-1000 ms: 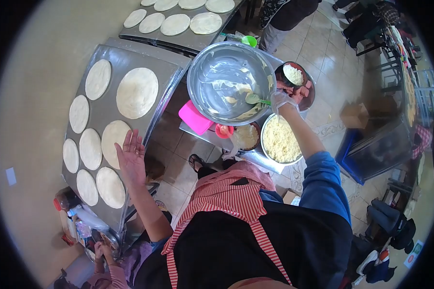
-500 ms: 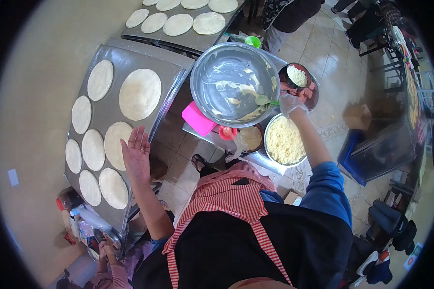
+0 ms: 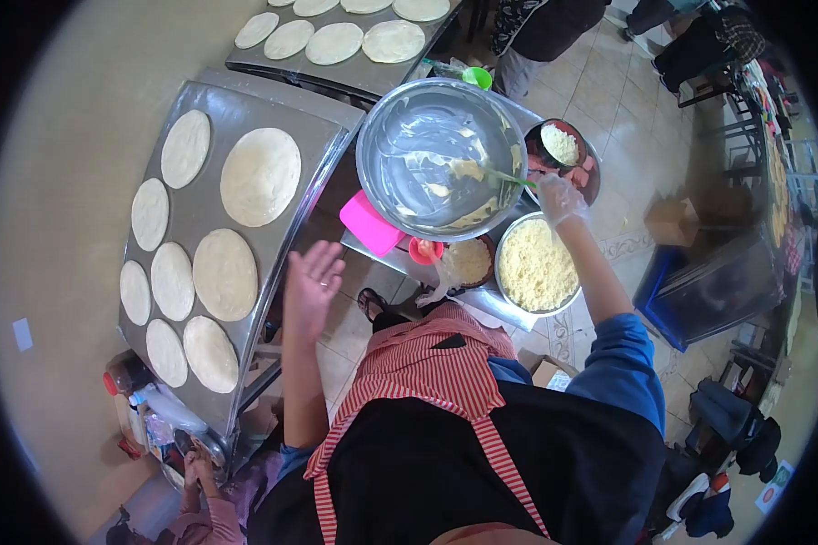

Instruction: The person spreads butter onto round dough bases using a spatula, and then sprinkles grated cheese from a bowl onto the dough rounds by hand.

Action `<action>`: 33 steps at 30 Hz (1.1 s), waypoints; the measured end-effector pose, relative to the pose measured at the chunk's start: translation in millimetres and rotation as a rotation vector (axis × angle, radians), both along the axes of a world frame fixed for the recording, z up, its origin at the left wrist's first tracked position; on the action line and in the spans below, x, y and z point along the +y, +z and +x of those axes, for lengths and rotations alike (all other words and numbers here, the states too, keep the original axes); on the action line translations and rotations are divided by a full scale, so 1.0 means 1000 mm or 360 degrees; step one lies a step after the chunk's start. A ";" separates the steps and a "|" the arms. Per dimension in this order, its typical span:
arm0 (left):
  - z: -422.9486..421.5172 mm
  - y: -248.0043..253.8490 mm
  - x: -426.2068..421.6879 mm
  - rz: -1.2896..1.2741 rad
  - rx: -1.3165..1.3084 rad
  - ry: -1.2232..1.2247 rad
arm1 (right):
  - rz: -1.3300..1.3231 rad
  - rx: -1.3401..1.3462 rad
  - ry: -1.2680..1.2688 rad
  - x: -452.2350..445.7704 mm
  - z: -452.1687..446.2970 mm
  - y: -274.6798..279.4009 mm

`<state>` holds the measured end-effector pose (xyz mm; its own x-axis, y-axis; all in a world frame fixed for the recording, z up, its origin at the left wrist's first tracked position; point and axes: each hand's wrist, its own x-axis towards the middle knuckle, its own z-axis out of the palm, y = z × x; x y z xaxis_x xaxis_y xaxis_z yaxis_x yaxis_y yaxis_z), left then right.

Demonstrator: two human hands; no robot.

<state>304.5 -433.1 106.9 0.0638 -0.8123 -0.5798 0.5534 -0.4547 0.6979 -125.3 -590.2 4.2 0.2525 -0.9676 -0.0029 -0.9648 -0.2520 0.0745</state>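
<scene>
My right hand (image 3: 562, 198), in a clear plastic glove, holds a green spatula (image 3: 514, 178) by its end. The spatula reaches over the rim into a large metal bowl (image 3: 400, 224) smeared with pale cream. My left hand (image 3: 314, 282) is bare, its fingers stretched out, and it holds nothing. It hovers beside the edge of a metal table (image 3: 211, 113) bearing several flat dough rounds (image 3: 224, 274). Just below my right hand stands a bowl of crumbly pale yellow filling (image 3: 538, 263).
Behind my right hand, a pan (image 3: 593, 189) holds pink pieces and a small bowl of white crumbs (image 3: 559, 143). A pink container (image 3: 371, 223) and a red cup (image 3: 424, 251) sit near the big bowl. Another person's hands (image 3: 197, 468) show at lower left.
My left hand has moved right, off the dough rounds and past the table edge. My right hand has shifted slightly right with the spatula, which has turned more edge-on.
</scene>
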 end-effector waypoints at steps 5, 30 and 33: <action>-0.048 -0.080 0.011 0.0247 0.0466 -0.0205 | -0.0063 0.0382 0.0299 0.030 -0.001 0.003; -0.054 -0.117 0.002 0.0301 0.0523 0.0065 | 0.0126 0.0271 0.0093 0.084 -0.071 0.049; -0.053 -0.119 0.003 0.0303 0.0540 0.0076 | 0.0157 0.0329 0.0071 0.088 -0.069 0.063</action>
<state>251.6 -430.4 -11.7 -0.1221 -0.6888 -0.7146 0.7619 -0.5265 0.3773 -194.3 -502.0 67.0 0.2791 -0.9480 -0.1530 -0.9195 -0.3098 0.2421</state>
